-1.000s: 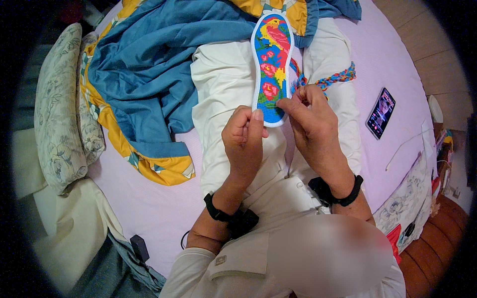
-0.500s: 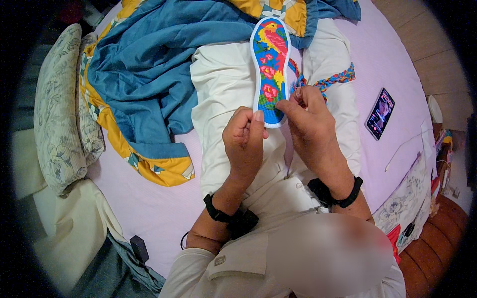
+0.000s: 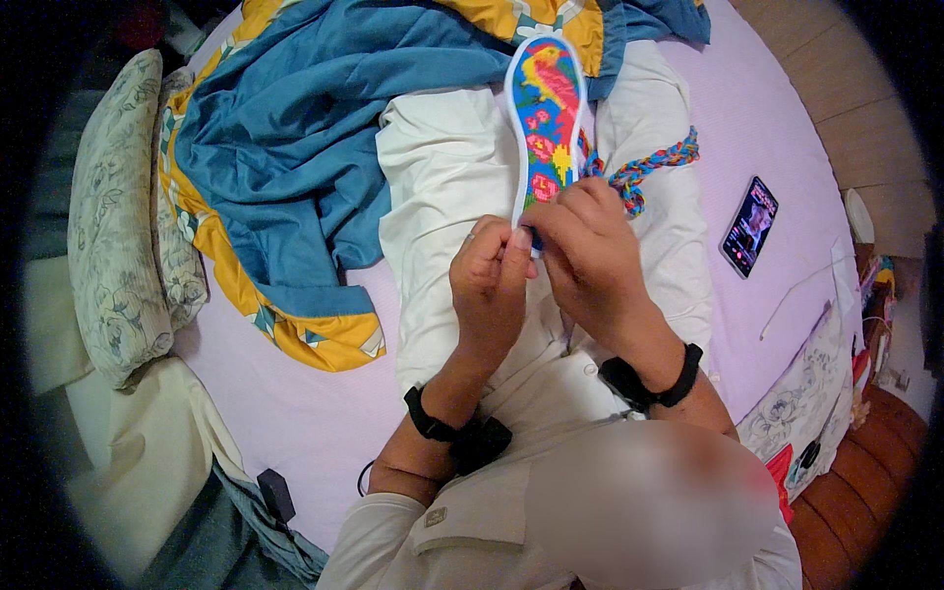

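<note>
A cross-stitched insole (image 3: 548, 108) with a white rim shows a yellow and red bird and pink flowers on blue. It stands out over my lap, its wide end away from me. My left hand (image 3: 492, 280) is closed on the near end, thumb on top. My right hand (image 3: 595, 246) is bent over that same end with its fingers pinched together close to the left thumb. Whatever sits in that pinch is too small or hidden to make out. Beside the insole, a braid of red, blue and yellow thread (image 3: 669, 157) lies across my white trousers (image 3: 442, 147).
A phone (image 3: 751, 228) with a lit screen lies on the pink sheet (image 3: 678, 315) to my right. The blue and yellow blanket (image 3: 295, 147) is heaped at the left and far side. A flowered pillow (image 3: 118, 216) rests at the far left, a small black box (image 3: 276, 494) lower down.
My right hand has moved left and down over the insole's near end, up to my left thumb. The insole has shifted slightly right and tilted, and now hides its lower part under the hand.
</note>
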Demonstrator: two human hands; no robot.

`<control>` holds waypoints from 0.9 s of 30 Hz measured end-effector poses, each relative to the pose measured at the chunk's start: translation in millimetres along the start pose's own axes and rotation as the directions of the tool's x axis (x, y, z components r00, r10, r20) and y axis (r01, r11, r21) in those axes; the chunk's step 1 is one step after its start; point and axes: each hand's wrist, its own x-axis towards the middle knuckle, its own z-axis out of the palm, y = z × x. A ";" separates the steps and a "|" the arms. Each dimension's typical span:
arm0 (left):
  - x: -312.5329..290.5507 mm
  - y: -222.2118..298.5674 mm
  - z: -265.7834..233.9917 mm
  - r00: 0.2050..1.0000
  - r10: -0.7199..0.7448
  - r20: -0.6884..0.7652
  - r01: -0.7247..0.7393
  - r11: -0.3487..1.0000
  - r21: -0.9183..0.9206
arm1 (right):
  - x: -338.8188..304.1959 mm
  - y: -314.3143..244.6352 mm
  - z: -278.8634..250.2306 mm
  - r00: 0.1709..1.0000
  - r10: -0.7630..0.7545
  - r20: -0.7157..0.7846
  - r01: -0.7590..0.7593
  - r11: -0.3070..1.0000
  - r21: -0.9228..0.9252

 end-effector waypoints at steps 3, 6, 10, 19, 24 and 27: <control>-0.5 2.5 -1.9 0.994 -0.104 0.036 0.106 0.993 -0.044 | 1.9 -1.4 -4.3 0.996 0.072 -0.048 -0.071 0.997 0.013; 4.3 11.9 -7.0 0.991 -0.110 0.075 0.121 0.980 -0.155 | 3.3 -0.6 -26.0 0.911 0.330 -0.247 -0.288 0.938 0.192; 3.8 15.5 -7.7 0.978 -0.148 0.147 0.189 0.926 -0.325 | -12.7 31.4 -29.1 0.704 0.706 0.077 -0.585 0.514 0.627; 2.1 9.9 -11.0 0.961 -0.067 0.267 0.156 0.931 -0.331 | -11.6 12.1 -8.3 0.668 0.343 0.660 -0.485 -0.472 0.736; 3.8 20.6 -14.7 0.905 -0.203 0.373 0.307 0.920 -0.244 | -12.9 11.7 -10.1 0.662 0.339 0.668 -0.487 -0.483 0.728; 2.3 19.4 -15.7 0.891 -0.272 0.363 0.374 0.893 -0.250 | -16.5 14.8 -5.7 0.677 0.357 0.644 -0.550 -0.336 0.764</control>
